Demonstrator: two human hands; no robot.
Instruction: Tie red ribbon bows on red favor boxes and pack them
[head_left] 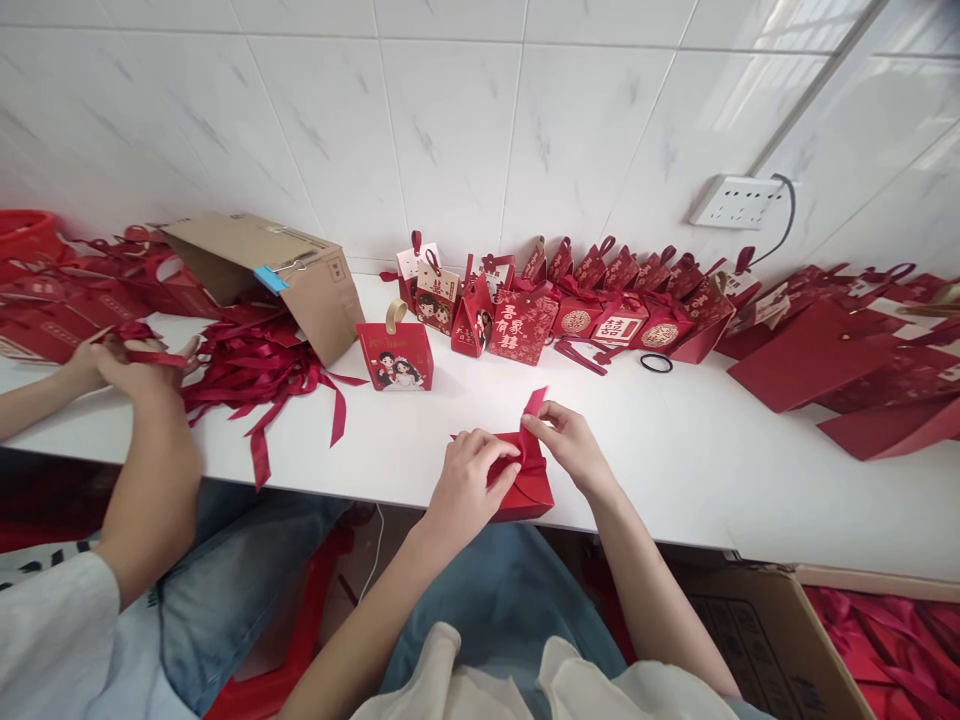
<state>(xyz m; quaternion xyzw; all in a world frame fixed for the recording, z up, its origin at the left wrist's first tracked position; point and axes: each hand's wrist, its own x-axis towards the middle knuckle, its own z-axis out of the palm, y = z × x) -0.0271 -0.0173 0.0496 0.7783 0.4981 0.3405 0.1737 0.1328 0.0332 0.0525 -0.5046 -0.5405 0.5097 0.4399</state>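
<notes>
A small red gift box [534, 488] lies at the table's front edge, right before me. Over its top runs a red ribbon [534, 405], one end of which sticks up. My right hand [564, 438] pinches that raised end between thumb and fingers. On the box's left side rests my left hand [474, 475], thumb and fingertips closed together at the ribbon's middle. Whether a knot lies under those fingertips I cannot tell. Beyond my hands, to the left, a red box with a cartoon couple [396, 357] stands upright with a gold loop on top.
Many red boxes [592, 310] line the wall. A cardboard box [322, 290] leans over a ribbon pile [255, 370] at left, beside a co-worker's hands [139, 365]. A black ring [656, 363] lies on the white table [675, 430]. An open carton [757, 640] stands below right.
</notes>
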